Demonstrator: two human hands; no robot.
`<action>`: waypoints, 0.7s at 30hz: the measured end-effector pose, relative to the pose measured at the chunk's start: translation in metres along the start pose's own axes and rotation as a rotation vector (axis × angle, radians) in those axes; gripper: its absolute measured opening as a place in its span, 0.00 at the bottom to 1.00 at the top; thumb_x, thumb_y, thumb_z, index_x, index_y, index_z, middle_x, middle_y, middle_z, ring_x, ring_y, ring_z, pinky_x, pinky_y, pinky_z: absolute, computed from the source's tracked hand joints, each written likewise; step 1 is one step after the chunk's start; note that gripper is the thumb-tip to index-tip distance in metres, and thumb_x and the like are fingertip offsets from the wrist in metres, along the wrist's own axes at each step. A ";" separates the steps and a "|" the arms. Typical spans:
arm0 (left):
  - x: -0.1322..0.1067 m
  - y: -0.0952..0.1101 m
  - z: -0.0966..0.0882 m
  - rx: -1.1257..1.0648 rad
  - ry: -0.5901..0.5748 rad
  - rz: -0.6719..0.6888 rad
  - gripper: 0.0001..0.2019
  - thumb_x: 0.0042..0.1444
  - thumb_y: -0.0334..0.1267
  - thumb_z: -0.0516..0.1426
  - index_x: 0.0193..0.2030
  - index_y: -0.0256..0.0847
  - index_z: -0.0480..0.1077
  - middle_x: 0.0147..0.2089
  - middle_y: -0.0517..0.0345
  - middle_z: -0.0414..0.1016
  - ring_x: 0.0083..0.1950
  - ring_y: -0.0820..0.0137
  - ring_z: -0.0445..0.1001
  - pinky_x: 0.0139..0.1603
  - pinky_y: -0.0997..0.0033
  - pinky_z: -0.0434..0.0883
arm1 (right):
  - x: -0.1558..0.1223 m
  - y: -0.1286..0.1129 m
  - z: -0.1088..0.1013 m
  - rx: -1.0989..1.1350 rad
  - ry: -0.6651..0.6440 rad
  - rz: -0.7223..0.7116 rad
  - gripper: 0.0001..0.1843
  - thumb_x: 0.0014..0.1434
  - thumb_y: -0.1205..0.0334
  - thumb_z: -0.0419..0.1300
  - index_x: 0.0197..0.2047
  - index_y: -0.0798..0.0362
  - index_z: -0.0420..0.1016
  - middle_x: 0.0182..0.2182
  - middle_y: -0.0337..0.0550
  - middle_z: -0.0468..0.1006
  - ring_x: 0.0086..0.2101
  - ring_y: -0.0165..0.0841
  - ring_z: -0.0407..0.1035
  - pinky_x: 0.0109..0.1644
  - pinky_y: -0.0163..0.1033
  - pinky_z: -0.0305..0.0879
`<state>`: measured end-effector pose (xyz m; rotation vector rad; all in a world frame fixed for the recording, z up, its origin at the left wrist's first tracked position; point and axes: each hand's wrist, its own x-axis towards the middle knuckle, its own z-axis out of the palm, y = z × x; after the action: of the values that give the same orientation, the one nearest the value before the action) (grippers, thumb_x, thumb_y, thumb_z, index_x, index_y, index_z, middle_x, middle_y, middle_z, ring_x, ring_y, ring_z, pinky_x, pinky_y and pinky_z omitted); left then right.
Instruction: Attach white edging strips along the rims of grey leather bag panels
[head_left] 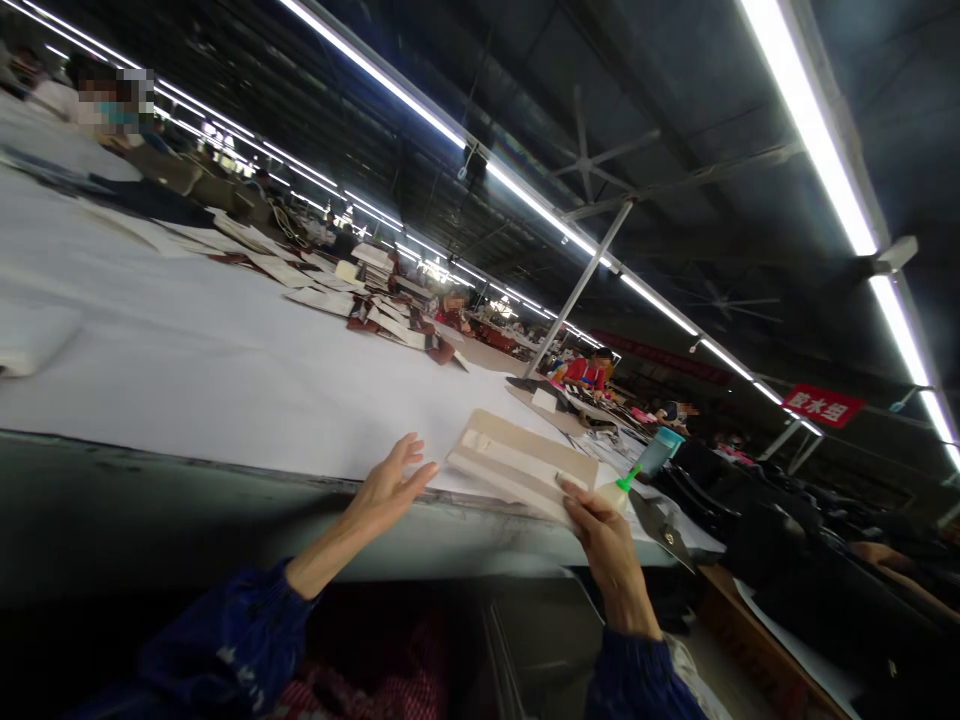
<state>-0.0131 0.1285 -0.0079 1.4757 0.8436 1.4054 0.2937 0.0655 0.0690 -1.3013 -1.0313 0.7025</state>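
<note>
My right hand (600, 522) grips the near right corner of a flat beige panel (536, 440), thumb on top. A pale strip runs along the panel's length, with a small tab close to each end. The panel is tilted over the front edge of the white table. To its left, my left hand (391, 484) is raised with its fingers apart, holding nothing and not touching the panel. Just beyond my right hand stands a glue bottle (616, 492) with a green nozzle, partly hidden by the hand.
The white-covered table (225, 370) stretches far to the left. Piles of cut pieces (390, 310) lie along its far side. A teal-lidded cup (661, 452) stands at the right, near a metal pole (577, 290). Dark material (810, 540) is heaped at the right. Other people sit farther back.
</note>
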 end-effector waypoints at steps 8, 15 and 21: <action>-0.026 0.035 0.002 -0.286 -0.062 0.012 0.23 0.57 0.49 0.58 0.53 0.34 0.67 0.45 0.51 0.78 0.46 0.61 0.75 0.44 0.69 0.70 | -0.064 -0.012 0.019 -0.033 -0.065 -0.084 0.25 0.39 0.43 0.73 0.40 0.46 0.83 0.50 0.47 0.77 0.58 0.44 0.64 0.66 0.51 0.54; -0.024 0.035 0.006 -0.297 0.146 0.033 0.20 0.51 0.47 0.60 0.45 0.34 0.69 0.35 0.54 0.77 0.34 0.65 0.73 0.33 0.73 0.67 | -0.082 -0.010 -0.028 -0.319 -0.528 -0.125 0.10 0.52 0.52 0.69 0.36 0.47 0.84 0.37 0.47 0.81 0.40 0.37 0.74 0.49 0.43 0.68; -0.014 0.030 -0.013 -0.259 0.405 0.069 0.24 0.53 0.46 0.59 0.53 0.36 0.64 0.39 0.54 0.76 0.37 0.67 0.74 0.36 0.74 0.68 | -0.073 0.017 -0.040 -0.573 -0.716 -0.091 0.28 0.58 0.37 0.56 0.52 0.47 0.78 0.58 0.49 0.70 0.59 0.43 0.64 0.64 0.51 0.58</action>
<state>-0.0307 0.1065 0.0141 1.0483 0.8204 1.8263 0.3016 -0.0137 0.0391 -1.5005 -1.9669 0.8623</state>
